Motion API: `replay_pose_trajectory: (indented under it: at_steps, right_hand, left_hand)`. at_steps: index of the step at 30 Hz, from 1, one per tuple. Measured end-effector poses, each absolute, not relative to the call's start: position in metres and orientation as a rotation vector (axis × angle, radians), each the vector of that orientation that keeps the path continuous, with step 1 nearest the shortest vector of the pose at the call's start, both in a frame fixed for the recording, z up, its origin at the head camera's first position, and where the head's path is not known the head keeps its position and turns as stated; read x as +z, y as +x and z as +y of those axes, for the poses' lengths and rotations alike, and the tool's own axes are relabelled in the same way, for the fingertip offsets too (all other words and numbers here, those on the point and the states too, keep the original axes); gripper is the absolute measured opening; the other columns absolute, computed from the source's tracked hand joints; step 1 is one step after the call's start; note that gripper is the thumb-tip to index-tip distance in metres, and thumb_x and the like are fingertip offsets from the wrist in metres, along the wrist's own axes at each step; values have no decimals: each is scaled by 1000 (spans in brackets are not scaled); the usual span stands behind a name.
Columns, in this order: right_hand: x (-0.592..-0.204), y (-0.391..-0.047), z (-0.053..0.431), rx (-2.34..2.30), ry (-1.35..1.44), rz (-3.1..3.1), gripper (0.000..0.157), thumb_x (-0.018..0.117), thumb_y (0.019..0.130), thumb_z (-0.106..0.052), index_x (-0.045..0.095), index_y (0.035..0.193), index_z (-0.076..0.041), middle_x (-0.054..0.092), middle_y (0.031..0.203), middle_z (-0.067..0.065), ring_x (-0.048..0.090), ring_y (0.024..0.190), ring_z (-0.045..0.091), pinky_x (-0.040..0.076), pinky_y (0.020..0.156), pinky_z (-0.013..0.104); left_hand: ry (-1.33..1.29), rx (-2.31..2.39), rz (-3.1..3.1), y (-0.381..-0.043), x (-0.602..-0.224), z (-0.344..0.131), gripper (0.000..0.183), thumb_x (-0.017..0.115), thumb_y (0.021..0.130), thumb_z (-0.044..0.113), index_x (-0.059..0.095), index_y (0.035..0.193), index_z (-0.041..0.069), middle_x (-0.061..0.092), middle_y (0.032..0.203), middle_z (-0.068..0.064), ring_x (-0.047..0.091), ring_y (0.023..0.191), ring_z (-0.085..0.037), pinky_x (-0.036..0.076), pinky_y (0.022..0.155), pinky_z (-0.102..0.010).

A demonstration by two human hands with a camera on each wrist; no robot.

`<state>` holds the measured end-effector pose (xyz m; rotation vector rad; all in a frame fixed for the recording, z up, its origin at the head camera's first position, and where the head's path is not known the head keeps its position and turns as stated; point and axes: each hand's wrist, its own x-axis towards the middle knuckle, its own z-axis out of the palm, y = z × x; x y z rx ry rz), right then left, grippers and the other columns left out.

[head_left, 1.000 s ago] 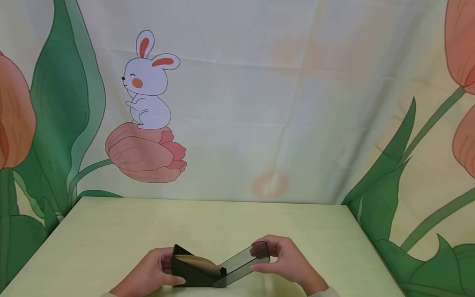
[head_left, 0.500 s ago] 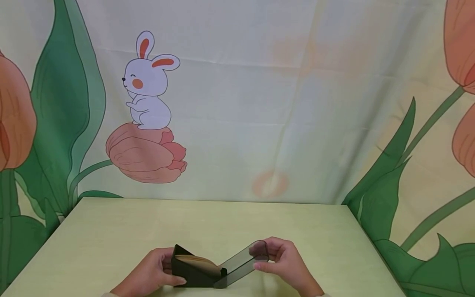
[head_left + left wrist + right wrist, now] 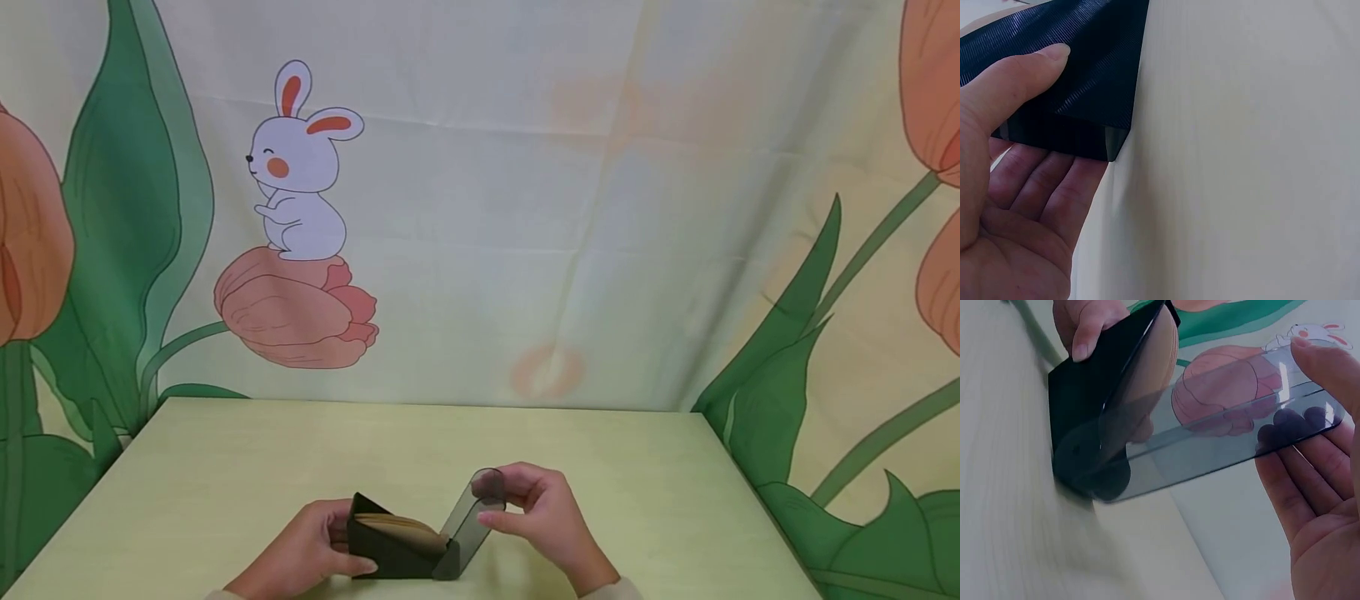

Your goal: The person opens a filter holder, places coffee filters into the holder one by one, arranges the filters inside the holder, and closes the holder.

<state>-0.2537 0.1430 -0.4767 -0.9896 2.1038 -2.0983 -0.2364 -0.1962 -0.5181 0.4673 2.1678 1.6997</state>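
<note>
A black filter-paper box (image 3: 393, 557) stands at the front of the table, its ribbed face showing in the left wrist view. Tan papers with a rounded edge, like coffee filters (image 3: 397, 525), fan up out of its top. A smoky see-through lid (image 3: 467, 521) is swung up from the box's right end. My left hand (image 3: 303, 542) grips the box's left end, thumb (image 3: 1035, 72) on the near face and fingers behind and under. At the lid's free end my right hand (image 3: 543, 512) pinches it, with fingertips (image 3: 1285, 428) showing dark through the plastic.
The pale table (image 3: 600, 467) spreads out around the box. Behind it hangs a cloth backdrop (image 3: 480, 208) printed with a rabbit, tulips and leaves, close along the table's back edge.
My right hand has moved left and slightly up, tilting the lid steeper toward the box. The left hand and the box have stayed in place.
</note>
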Motion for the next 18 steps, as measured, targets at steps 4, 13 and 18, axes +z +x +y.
replay_pose_trajectory:
  at_steps: [4, 13, 18]
  right_hand:
    - [-472, -254, 130, -2086, -979, 2125, 38, 87, 80, -7, 72, 113, 3, 77, 110, 18, 74, 98, 11, 60, 89, 30]
    - [-461, -254, 96, -2001, -917, 2156, 36, 89, 80, -15, 75, 113, -5, 76, 113, 19, 74, 97, 12, 60, 90, 31]
    - [-458, -252, 76, -1925, -875, 2184, 34, 89, 81, -18, 77, 112, -11, 77, 112, 13, 74, 96, 12, 60, 90, 31]
  left_hand:
    - [485, 1717, 2161, -237, -520, -196, 49, 89, 79, 16, 69, 121, 3, 76, 114, -10, 73, 99, -20, 59, 82, -27]
    - [463, 1678, 2202, -239, -519, -195, 48, 90, 78, 19, 70, 119, 6, 77, 113, -8, 73, 99, -20, 60, 85, -29]
    - [509, 1718, 2160, -238, -520, -196, 47, 89, 80, 16, 69, 121, 3, 76, 114, -10, 74, 100, -20, 60, 84, -27]
